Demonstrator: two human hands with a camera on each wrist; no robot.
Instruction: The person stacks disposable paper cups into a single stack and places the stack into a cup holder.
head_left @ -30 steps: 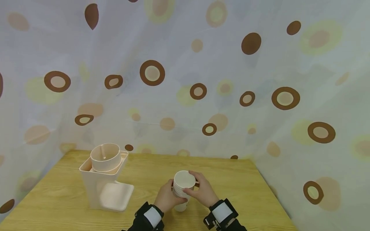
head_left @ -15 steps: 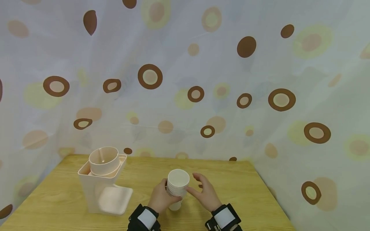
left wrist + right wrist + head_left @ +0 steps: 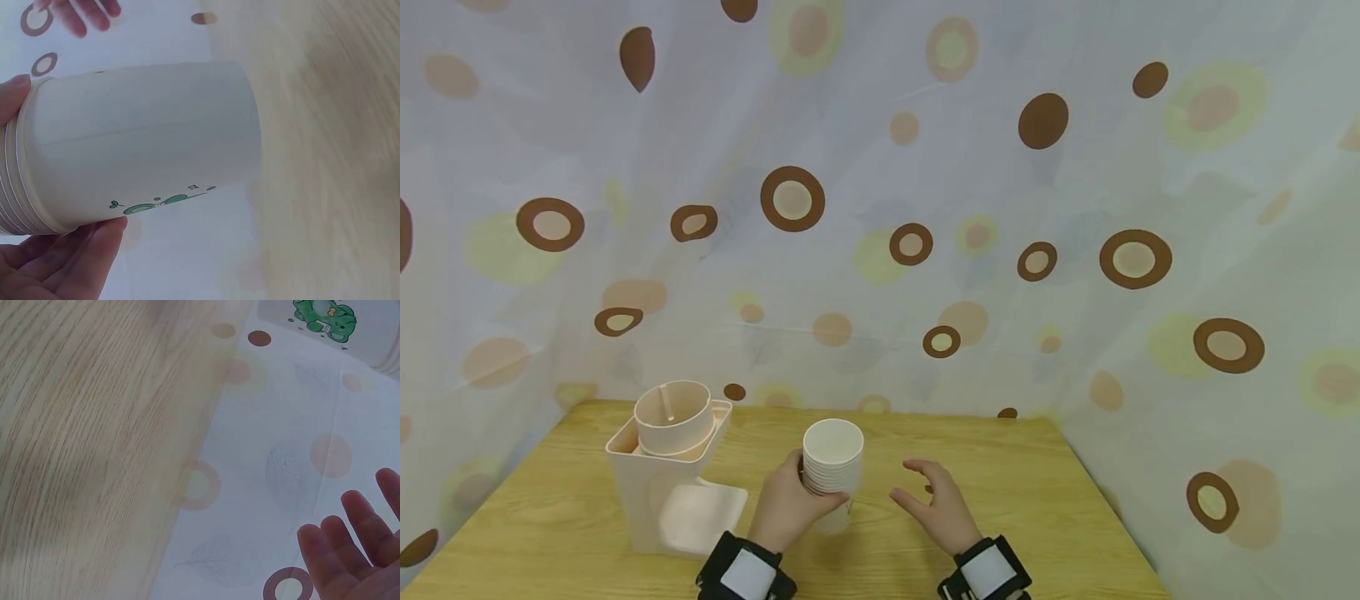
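Observation:
A stack of white paper cups point(image 3: 832, 467), nested with their mouths up, is gripped by my left hand point(image 3: 790, 502) near the stacked rims. In the left wrist view the lowest cup point(image 3: 144, 137) shows a seam and a small green print, with fingers and thumb around the rims. My right hand point(image 3: 942, 510) is off to the right, apart from the cups, thumb and fingers spread with nothing between them. The right wrist view catches its relaxed fingers point(image 3: 350, 544) and, at the top, a cup with a green cartoon animal point(image 3: 325, 319).
On the left of the wooden table point(image 3: 1000, 475) stands a cream plastic bin point(image 3: 658, 492) with a round cup-shaped part point(image 3: 673, 425) in its top. A flat cream lid-like flap point(image 3: 700, 515) sticks out at its front. A patterned cloth point(image 3: 865, 167) rises behind the table.
The right hand has let go of the cups and now sits apart on the right. My left hand has carried the stack leftward, toward the bin.

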